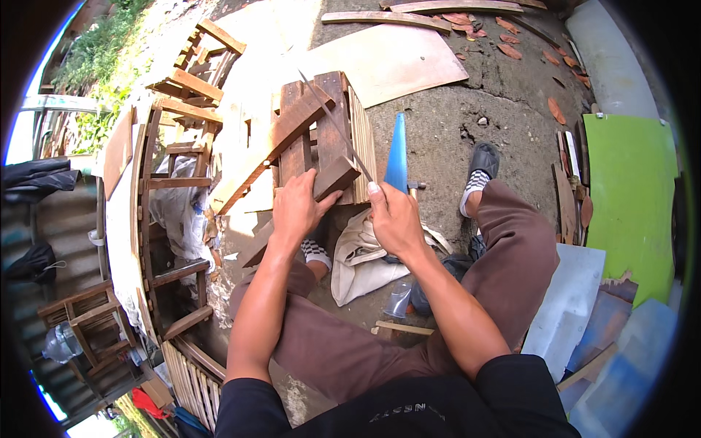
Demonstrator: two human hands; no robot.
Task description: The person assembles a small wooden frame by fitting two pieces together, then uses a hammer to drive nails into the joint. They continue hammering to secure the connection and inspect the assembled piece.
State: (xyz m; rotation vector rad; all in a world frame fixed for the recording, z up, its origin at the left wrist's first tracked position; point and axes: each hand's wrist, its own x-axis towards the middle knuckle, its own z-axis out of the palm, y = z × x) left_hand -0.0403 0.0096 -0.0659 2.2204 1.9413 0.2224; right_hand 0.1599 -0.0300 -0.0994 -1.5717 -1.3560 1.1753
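My left hand (296, 208) is closed over a dark brown wooden bar (336, 179), which lies slanted across the near end of a slatted wooden stool (330, 139). In my right fist (398, 220) is a long, thin, dark blade (332, 117), seen almost edge-on. It reaches forward and left over the slats; its handle is hidden by my fingers. Another brown wooden beam (281, 139) rests across the stool, left of the blade. Just beyond my right hand is a blue tapered blade (396, 150), its near end hidden.
A cream cloth bag (358, 274) lies between my feet. Wooden frames (179, 182) stand at left. A plywood sheet (394, 62) and planks (387, 20) lie ahead. At right are a green panel (628, 197) and a pale sheet (566, 314). My sandalled foot (482, 164) is at right.
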